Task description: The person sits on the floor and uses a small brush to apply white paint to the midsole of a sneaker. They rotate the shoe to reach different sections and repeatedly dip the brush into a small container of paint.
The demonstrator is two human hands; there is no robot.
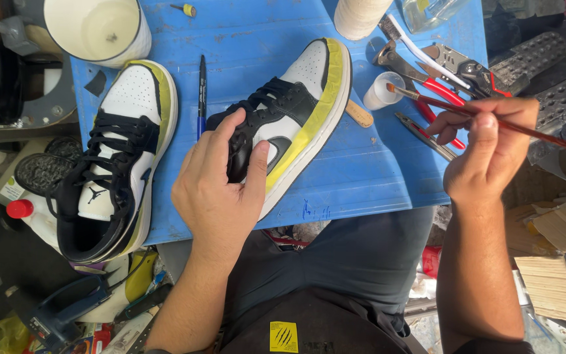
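From the head camera we look down at a blue counter (388,170). Our left hand (221,187) is clamped over the heel of a black-and-white sneaker (296,108) with yellow tape along its sole, lying mid-counter. Our right hand (486,147) pinches a thin red-handled brush (492,118), its tip over a small white cup (382,90). A matching sneaker (122,157) lies at the left, a blue pen (202,95) between them.

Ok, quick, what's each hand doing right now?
Left hand: closed around the sneaker.
Right hand: closed, holding the paintbrush.
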